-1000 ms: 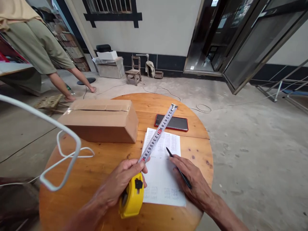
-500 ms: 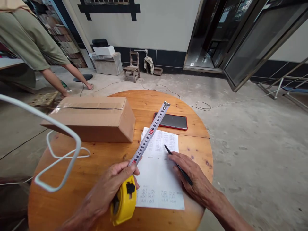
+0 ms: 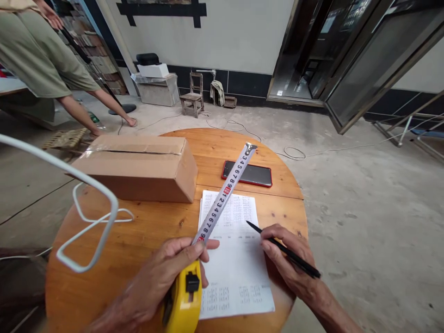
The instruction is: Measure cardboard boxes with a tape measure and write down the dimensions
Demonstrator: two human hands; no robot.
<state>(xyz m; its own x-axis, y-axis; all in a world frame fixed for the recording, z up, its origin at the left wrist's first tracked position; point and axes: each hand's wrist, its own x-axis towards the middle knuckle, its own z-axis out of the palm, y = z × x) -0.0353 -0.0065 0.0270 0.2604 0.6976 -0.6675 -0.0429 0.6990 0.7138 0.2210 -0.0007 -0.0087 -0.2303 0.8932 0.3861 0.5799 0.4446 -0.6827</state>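
My left hand [image 3: 163,273] is closed around a yellow tape measure [image 3: 189,296], the thumb pressing on its pulled-out blade [image 3: 222,199]. The blade slants up and away to the right, over the paper and past the phone, its metal hook at the far end. Between the fingers of my right hand [image 3: 291,256] is a black pen [image 3: 291,252], its tip pointing left above the paper. Under both hands lies a white sheet of paper [image 3: 239,259] with columns of handwriting at its top and bottom. Beyond it rests a phone [image 3: 256,175] in a red case.
A brown cardboard box [image 3: 138,166] stands at the left of the round wooden table [image 3: 284,208]. A bent white tube [image 3: 111,212] juts in from the left. Behind, a person [image 3: 45,60] stands near a small wooden chair [image 3: 192,97]. Cables lie on the floor.
The tape measure has shifted slightly right and nearer. My right hand has moved right and back, the pen now lying flatter. The sheet has slid a little nearer. The person behind has raised a hand.
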